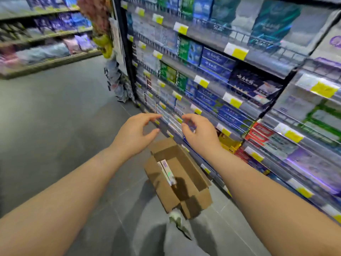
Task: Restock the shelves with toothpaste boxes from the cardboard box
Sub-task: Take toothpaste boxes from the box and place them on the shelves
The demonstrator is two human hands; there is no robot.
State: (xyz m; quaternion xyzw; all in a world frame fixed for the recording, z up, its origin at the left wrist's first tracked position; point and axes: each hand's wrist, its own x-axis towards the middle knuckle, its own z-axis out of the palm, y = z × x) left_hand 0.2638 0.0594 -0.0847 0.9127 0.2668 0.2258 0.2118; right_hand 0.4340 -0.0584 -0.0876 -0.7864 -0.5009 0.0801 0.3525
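Note:
An open cardboard box [191, 174] stands on the grey floor beside the shelving, its flaps spread. Inside, against its left wall, lie two white toothpaste boxes [167, 172]; the rest of its bottom is bare. My left hand [136, 133] and my right hand [199, 132] hover above the box's far end, both empty with fingers spread and curled, a gap between them. Behind my hands, the lower shelves [245, 117] hold rows of blue, green, red and white toothpaste boxes.
The tall shelf unit runs along the right, with yellow price tags [238, 52] on each rail. Another aisle of shelves [46, 39] stands far left. Bagged goods hang at the unit's end [114, 76]. My leg and shoe [176, 218] are just below the box.

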